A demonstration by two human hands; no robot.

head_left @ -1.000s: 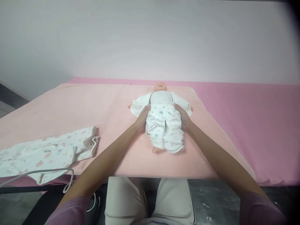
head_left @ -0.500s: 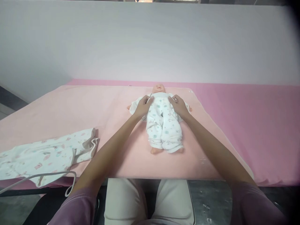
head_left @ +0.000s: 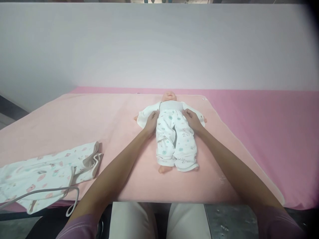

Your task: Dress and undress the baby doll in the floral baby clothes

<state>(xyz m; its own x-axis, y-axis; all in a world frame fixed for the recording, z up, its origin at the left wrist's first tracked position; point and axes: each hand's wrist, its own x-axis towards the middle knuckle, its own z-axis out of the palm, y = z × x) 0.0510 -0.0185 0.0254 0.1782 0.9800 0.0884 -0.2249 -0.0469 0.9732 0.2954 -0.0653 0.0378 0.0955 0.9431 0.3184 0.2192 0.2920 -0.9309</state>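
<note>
A baby doll (head_left: 169,96) lies on its back, head away from me, arms spread to the sides. It wears a white long-sleeved top (head_left: 147,113) and white printed trousers (head_left: 165,142) with a wide plain waistband pulled high on the torso. My left hand (head_left: 151,123) is closed at the left side of the trousers, just below the waistband. On the other side my right hand (head_left: 193,120) has its fingers curled against the cloth, thumb side up. One bare foot shows clearly below the left cuff; the other is mostly covered.
A folded white printed garment (head_left: 50,169) lies at the left front edge, with a pale cable (head_left: 42,191) across it. Under the doll is a peach mat (head_left: 112,113) on a pink cover (head_left: 261,122). A white panel (head_left: 159,46) rises behind.
Both hands have slid a little down the doll's sides, from the upper waistband to just below it. The trouser legs lie slightly farther apart. My view has shifted slightly.
</note>
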